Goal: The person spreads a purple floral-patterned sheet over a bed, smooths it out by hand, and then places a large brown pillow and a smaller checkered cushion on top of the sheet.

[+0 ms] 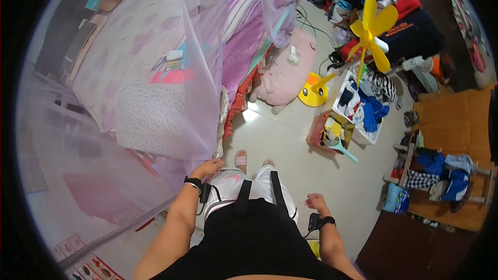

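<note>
My left hand is beside the bed, at the lower edge of a sheer purple mosquito net. Its fingers are pressed together at the net's hem; the fingertips are small in view. Low on the right, my right hand hangs over the floor, loosely curled with the fingers apart and nothing in it. Behind the net lies a bed with a pale patterned sheet. On it are a white dotted pillow, a pink item and a small white object.
A pink plush pillow lies on the floor by the bed. Right of it stand a yellow fan on a duck-shaped base, a white bin of clothes and an open box. Clothes hang over a wooden rack farther right.
</note>
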`<move>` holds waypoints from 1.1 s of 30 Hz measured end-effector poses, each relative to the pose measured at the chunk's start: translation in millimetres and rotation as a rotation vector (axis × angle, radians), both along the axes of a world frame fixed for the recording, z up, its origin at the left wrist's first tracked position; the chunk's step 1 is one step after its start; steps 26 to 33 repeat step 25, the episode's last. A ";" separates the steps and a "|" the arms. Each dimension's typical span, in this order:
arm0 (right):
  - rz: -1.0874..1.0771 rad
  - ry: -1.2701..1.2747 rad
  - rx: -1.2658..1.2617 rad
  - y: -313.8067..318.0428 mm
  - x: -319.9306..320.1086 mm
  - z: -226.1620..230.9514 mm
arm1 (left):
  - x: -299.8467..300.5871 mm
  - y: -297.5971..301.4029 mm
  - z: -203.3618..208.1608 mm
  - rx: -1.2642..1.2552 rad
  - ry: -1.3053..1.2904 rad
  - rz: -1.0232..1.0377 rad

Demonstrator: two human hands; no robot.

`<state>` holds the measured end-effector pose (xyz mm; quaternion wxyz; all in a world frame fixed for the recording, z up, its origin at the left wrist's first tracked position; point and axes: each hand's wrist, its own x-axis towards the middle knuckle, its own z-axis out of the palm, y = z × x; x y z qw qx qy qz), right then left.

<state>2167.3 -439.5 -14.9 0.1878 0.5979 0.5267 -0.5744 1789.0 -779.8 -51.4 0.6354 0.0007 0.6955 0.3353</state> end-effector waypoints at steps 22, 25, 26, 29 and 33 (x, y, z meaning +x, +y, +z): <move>0.866 0.425 0.019 109.6 -415.3 -66.1 | -31.7 165.1 114.4 0.179 0.420 0.255; 1.030 0.470 -0.030 85.6 -401.0 -76.8 | -55.4 156.1 84.4 0.185 0.503 0.465; 1.030 0.470 -0.030 85.6 -401.0 -76.8 | -55.4 156.1 84.4 0.185 0.503 0.465; 1.030 0.470 -0.030 85.6 -401.0 -76.8 | -55.4 156.1 84.4 0.185 0.503 0.465; 1.030 0.470 -0.030 85.6 -401.0 -76.8 | -55.4 156.1 84.4 0.185 0.503 0.465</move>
